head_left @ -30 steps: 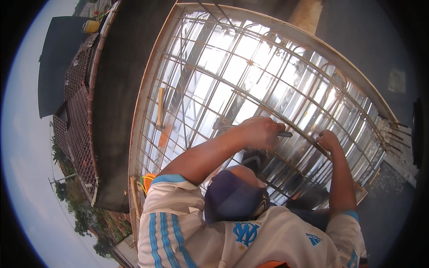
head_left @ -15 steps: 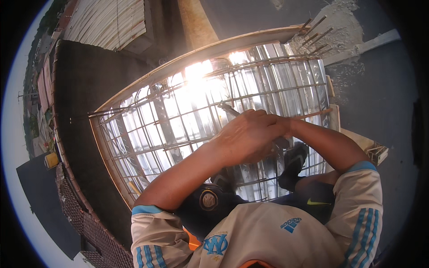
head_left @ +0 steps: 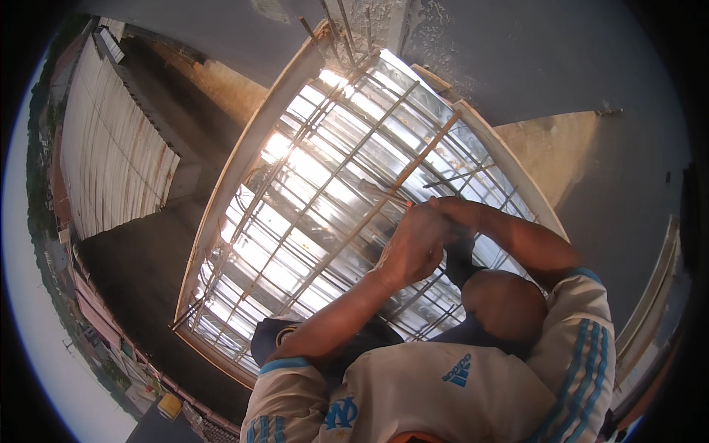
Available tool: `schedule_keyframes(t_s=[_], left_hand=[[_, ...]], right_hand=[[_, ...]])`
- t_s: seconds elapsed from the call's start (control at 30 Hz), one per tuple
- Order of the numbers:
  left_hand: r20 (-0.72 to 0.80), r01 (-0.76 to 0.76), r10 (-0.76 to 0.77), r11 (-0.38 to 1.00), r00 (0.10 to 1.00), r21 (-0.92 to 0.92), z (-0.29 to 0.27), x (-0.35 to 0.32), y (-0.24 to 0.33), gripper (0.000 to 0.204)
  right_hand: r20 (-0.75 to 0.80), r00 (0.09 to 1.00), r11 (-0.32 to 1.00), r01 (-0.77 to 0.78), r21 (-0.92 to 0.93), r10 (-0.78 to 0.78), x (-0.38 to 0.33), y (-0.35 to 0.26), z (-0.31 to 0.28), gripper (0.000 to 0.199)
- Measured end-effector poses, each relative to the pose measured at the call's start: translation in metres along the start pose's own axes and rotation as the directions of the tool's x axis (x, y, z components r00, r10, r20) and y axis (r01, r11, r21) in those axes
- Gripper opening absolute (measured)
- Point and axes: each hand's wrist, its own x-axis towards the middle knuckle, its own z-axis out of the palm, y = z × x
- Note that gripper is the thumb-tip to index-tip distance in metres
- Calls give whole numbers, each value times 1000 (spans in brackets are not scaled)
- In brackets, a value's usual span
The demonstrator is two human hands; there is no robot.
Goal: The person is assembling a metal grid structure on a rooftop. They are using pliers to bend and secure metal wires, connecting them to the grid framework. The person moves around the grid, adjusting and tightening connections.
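My left hand (head_left: 415,245) is closed in a fist above a grid of steel rebar (head_left: 427,155). It seems to grip a narrow metal hand tool (head_left: 375,190), which points away over the bars; blur hides its exact kind. A small orange-red spot shows where the tool meets the fist. Pressed against the left hand's far side is my right hand (head_left: 449,214), its fingers curled and partly hidden, so what they hold cannot be made out. Beneath the grid lie shiny corrugated metal sheets (head_left: 395,92) with strong glare.
Timber boards (head_left: 225,184) edge the grid. Several rebar ends (head_left: 343,29) stick up at the far corner beside rough concrete. My bent right knee (head_left: 504,306) is close to the hands. A corrugated roof (head_left: 118,140) lies lower at left, a yellow container (head_left: 170,406) at lower left.
The view has turned, so the rebar grid now slants and its far corner sits nearer the top middle. My hands remain together, and the tool still points away from them.
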Motion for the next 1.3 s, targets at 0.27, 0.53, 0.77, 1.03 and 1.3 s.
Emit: schedule_keyframes(t_s=[0.27,0.53,0.77,1.03,1.3], left_hand=[[63,601,-600,799,797,8,40,3,-81,16],[229,763,-730,635,644,-122,96,49,-148,19],[550,864,-680,469,486,-183,136,31,-112,27],[568,831,-630,520,530,-199,117,-64,-155,28],[545,826,-646,536,533,-172,85,-68,-152,29]], right_hand=[[-448,863,969,167,-185,-234,-57,46,-26,22],[-655,233,607,-251,-754,-719,-123,65,-39,24],[-841,-82,839,-172,-516,-534,-140,123,-71,31],[-961,-147,959,-199,-204,-235,-117,275,-89,45],[-886,-229,772,-605,-196,-404,-104,303,-53,66]])
